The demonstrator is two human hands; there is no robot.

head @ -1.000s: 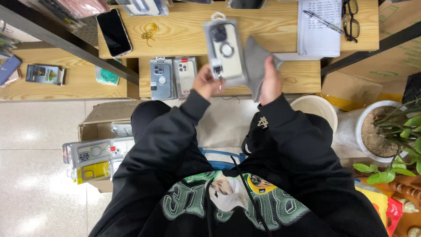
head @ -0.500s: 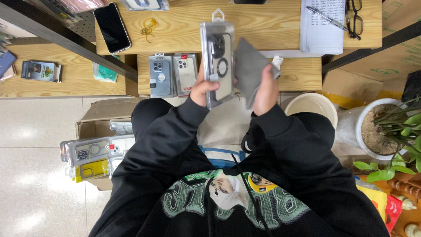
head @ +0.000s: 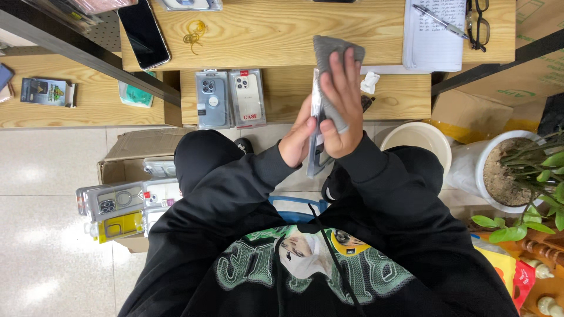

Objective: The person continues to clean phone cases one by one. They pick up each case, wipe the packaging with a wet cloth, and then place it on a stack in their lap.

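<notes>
Now: cloth against case

Left hand [head: 296, 141] grips the packaged case [head: 315, 126] edge-on above the lap, fingers closed round it. Right hand [head: 341, 100] lies flat, pressing a grey cloth [head: 329, 50] to its face. Two more cases [head: 230, 98] sit on the surface [head: 282, 29] behind.

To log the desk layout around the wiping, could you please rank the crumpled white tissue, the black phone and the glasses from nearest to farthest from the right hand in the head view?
Measured from the right hand, which presses a grey cloth:
1. Crumpled white tissue, just right of the hand on the lower shelf.
2. Glasses, far right on the upper desk.
3. Black phone, far left on the upper desk.
</notes>
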